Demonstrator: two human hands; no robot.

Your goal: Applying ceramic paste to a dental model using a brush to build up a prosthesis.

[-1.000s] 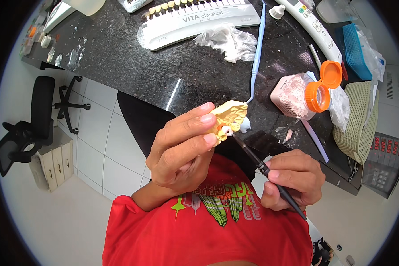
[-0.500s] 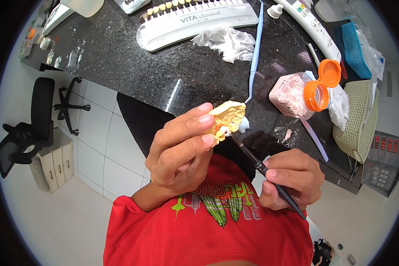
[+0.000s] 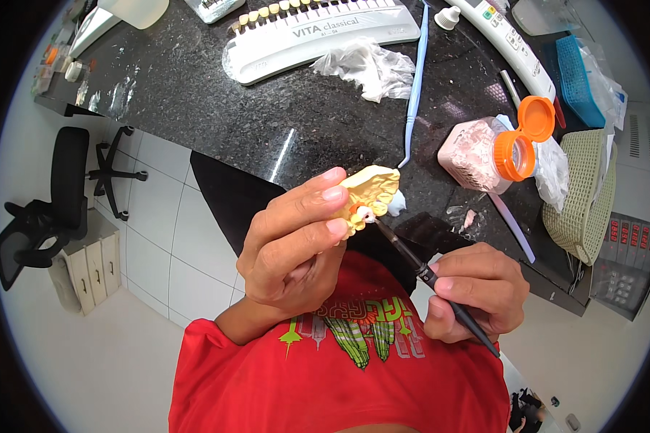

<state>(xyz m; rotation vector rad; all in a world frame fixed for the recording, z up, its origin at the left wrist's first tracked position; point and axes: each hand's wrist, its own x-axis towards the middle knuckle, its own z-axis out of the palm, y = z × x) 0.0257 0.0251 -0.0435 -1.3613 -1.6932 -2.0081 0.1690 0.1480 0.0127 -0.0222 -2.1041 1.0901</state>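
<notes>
Between its fingertips my left hand [image 3: 296,249] pinches a yellow dental model [image 3: 374,187], tilted and held above my lap near the counter's front edge. A whitish tooth crown [image 3: 366,213] sits in the model's row of teeth, beside an orange-red patch. My right hand [image 3: 480,289] is closed round the dark handle of a fine brush [image 3: 412,257], held like a pen. The brush's tip points up and left, right at the crown; whether it touches I cannot tell.
On the dark counter [image 3: 195,115] lie a tooth shade guide [image 3: 321,40], crumpled tissue [image 3: 372,68] and a blue long-handled tool [image 3: 416,94]. An orange-lidded jar of pink powder [image 3: 477,155] lies tipped at right, near a green basket [image 3: 578,195] and lilac stick [image 3: 513,227]. An office chair [image 3: 58,187] stands left.
Hardly anything differs. The model and the brush have shifted very slightly, with both hands keeping their grips.
</notes>
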